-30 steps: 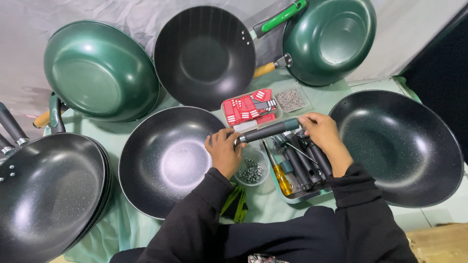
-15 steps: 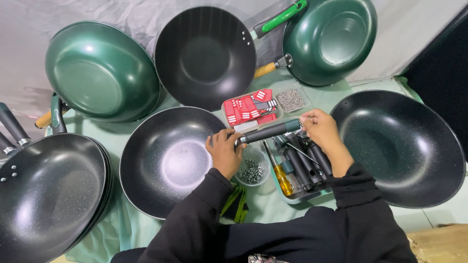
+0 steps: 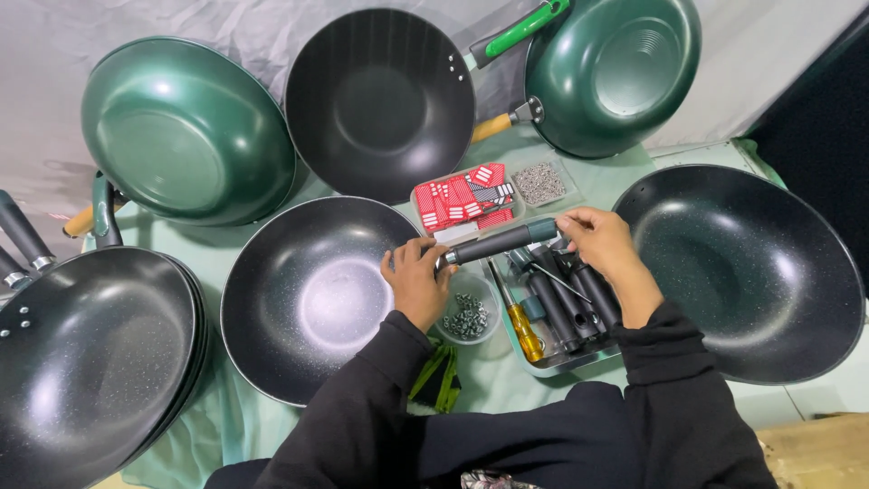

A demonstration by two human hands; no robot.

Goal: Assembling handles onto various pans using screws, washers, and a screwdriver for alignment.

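The left hand (image 3: 418,282) covers the joint where the dark grey pan handle (image 3: 496,243) meets the speckled black wok (image 3: 312,294). Left of that grip, stacked black speckled pans (image 3: 86,362) run off the picture's edge. Below the grip, tiny metal parts in a clear round cup (image 3: 468,315) are too small to identify.

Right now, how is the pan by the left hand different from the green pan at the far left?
The black pan lies open side up, showing its speckled inside; the green pan leans bottom out. The left hand is at the black pan's rim, pressing on a dark handle; nobody touches the green pan. Both are round and deep.
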